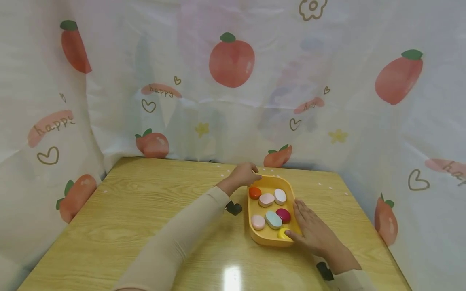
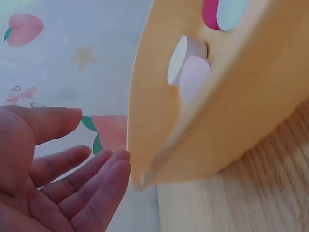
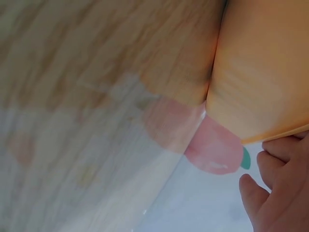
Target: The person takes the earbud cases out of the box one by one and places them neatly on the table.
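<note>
The left grip [image 1: 242, 176] is wide, thumb and fingers apart, fingertips right at the rim; the right grip [image 1: 314, 230] lies flat with straight fingers. Wood-grain counter [image 1: 153, 190], dotted with small white spots along its far edge, a glare patch near the front. White curtain [image 1: 204, 105] on three sides, printed with peaches and hearts. The yellow tray [image 1: 267, 241] sits right of centre between both hands, its right wall along the right fingers, oval pieces [image 1: 273, 220] inside.
</note>
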{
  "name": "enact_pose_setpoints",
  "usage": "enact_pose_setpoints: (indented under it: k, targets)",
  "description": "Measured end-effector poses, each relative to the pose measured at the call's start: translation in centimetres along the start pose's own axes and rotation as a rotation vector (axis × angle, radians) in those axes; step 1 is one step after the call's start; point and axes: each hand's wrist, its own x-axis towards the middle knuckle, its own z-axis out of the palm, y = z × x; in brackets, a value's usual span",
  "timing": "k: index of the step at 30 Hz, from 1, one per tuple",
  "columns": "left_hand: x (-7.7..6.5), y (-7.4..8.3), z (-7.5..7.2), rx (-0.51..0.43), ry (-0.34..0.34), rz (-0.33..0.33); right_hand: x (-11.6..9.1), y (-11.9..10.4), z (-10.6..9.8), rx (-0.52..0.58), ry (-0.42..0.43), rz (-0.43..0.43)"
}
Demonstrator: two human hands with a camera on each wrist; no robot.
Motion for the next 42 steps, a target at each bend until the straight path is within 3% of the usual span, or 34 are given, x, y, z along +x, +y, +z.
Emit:
enact_pose_setpoints:
  k: [5,9,14,20,24,30,35,38,42]
  targets:
    - [0.3,0.7,0.7,-0.118,0.005,-0.109,0.2,0.2,0.2,0.015,0.002,-0.004]
    - [0.5,1.7,1.5,-0.092,0.011,-0.168,0.3,0.2,0.2,0.026,-0.008,0.006]
    - [1.0,2.7,2.6,0.011,0.011,-0.185,0.2,0.3,0.2,0.028,0.008,0.003]
    - [1.4,3.5,4.0,0.017,0.008,-0.231,0.0,0.4,0.3,0.026,0.046,-0.019]
    - [1.4,3.4,4.7,0.024,-0.02,-0.246,-0.1,0.3,0.3,0.034,0.052,-0.025]
    - [1.3,3.2,5.5,0.129,-0.073,-0.212,-0.1,0.2,0.2,0.025,0.045,-0.027]
    - [1.0,3.1,5.8,0.175,-0.083,-0.236,-0.1,0.3,0.2,0.021,0.048,-0.031]
    - [1.1,3.1,5.9,0.154,-0.081,-0.254,-0.1,0.3,0.2,0.019,0.05,-0.031]
    - [1.4,2.8,6.3,0.054,-0.07,-0.306,-0.1,0.3,0.3,0.013,0.055,-0.031]
